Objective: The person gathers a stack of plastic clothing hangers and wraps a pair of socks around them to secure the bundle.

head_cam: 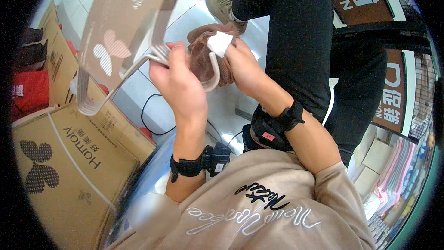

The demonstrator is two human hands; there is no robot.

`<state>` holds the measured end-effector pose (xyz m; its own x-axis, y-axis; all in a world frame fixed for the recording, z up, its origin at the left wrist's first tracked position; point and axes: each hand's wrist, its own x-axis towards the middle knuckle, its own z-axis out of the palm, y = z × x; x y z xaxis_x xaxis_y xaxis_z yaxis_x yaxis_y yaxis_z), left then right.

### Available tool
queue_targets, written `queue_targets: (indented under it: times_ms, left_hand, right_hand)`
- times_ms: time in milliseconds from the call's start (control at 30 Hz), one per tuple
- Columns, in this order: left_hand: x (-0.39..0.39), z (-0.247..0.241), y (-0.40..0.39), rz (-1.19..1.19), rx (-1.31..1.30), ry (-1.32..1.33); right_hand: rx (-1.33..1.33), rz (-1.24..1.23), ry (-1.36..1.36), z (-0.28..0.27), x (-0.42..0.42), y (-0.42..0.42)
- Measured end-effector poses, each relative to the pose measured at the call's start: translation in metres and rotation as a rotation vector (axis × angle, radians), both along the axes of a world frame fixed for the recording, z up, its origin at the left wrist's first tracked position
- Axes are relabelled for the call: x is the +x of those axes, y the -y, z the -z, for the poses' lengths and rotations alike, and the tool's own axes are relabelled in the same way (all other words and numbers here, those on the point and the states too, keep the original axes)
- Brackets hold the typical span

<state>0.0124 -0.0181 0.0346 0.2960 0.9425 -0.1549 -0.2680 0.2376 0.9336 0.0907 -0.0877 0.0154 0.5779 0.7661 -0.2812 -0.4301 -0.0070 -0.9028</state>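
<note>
My left hand (180,80) grips a bundle of pale clothes hangers (86,107) near their necks; the hooks curve out to the right of the hand. A brown packaging sleeve or card (114,24) printed with a butterfly spans the hangers' frame at the upper left. My right hand (246,66) holds a bunched brown cloth (204,41), with a white tag or piece of paper (220,43) at the fingers. The cloth lies just behind the hooks. The right fingertips are partly hidden by the cloth and paper. Both wrists wear black straps.
Large cardboard boxes (69,180) stand at the left, with a red bag (31,92) beyond them. A black cable (142,114) loops over the tiled floor. Shelving with brown signs (392,90) and stacked folded textiles (395,177) is on the right. A person's shoe (218,5) rests ahead.
</note>
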Motion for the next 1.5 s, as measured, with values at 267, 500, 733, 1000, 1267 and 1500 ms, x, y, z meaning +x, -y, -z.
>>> queue_targets:
  times_ms: [267, 500, 733, 1000, 1267, 1500]
  left_hand:
    - [-0.004, 0.002, -0.005, -0.056, 0.191, -0.051]
    - [-0.001, 0.001, 0.001, -0.082, 0.546, -0.285]
    - [0.001, -0.002, 0.009, 0.116, 0.464, -0.169]
    - [0.004, -0.004, 0.015, 0.191, 0.308, 0.054]
    - [-0.001, -0.007, -0.001, 0.166, -0.066, 0.371]
    - [0.0, -0.007, -0.001, -0.063, 0.054, 0.354]
  right_hand:
    - [0.084, 0.026, -0.037, 0.016, -0.005, 0.009]
    - [0.209, -0.101, 0.244, -0.002, -0.007, 0.015]
    - [0.083, -0.124, 0.395, 0.006, -0.005, 0.011]
    - [0.093, -0.098, 0.177, 0.004, -0.004, 0.004]
    - [0.014, -0.201, 0.111, -0.005, 0.0, 0.008]
    - [0.07, -0.123, 0.26, 0.003, -0.006, 0.002]
